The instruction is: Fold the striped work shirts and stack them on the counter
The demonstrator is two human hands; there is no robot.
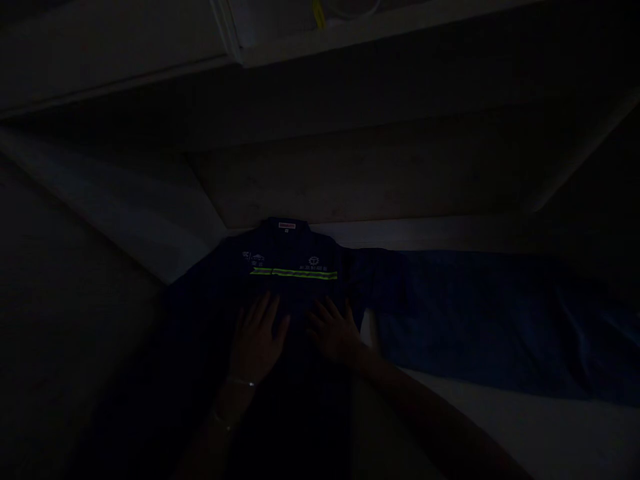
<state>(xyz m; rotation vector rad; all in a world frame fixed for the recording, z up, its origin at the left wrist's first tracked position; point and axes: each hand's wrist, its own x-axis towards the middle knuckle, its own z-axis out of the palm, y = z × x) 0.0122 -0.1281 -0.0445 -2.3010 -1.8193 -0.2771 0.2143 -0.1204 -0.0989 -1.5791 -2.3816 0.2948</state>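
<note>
The scene is very dark. A dark blue work shirt (295, 260) with a yellow-green reflective stripe and a red neck label lies flat on a pale surface (525, 427), collar away from me. My left hand (257, 337) lies flat on the shirt below the stripe, fingers spread, with a thin bracelet at the wrist. My right hand (334, 330) rests flat beside it, fingers stretched out. Neither hand holds anything.
A second blue garment (475, 313), perhaps trousers, stretches out to the right of the shirt. Behind them a pale wall (375, 173) rises, with a white ledge or frame (280, 47) above. Dark areas fill the left and right edges.
</note>
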